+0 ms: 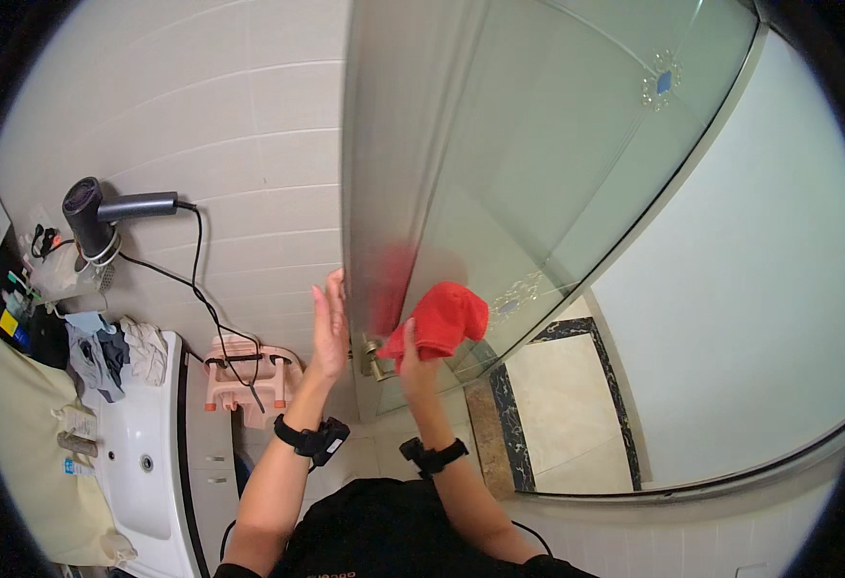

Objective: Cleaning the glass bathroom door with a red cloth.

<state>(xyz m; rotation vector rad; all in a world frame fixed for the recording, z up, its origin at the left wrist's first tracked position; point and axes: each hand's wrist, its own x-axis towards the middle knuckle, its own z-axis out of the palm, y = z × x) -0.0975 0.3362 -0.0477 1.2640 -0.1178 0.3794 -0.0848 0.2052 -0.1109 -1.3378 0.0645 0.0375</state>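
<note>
My right hand (416, 361) grips a red cloth (442, 320) and presses it against the curved glass shower door (538, 173), just beside the door's metal handle (374, 354). My left hand (329, 323) is flat and open, fingers up, resting against the door's left edge. Both wrists wear black bands. A red reflection of the cloth shows on the frosted edge of the glass.
A white sink (143, 453) sits at lower left with cloths heaped on its rim. A grey hair dryer (105, 212) hangs on the tiled wall, its black cord trailing down to a pink stool (249, 371). A dark-bordered shower floor (557, 414) lies behind the glass.
</note>
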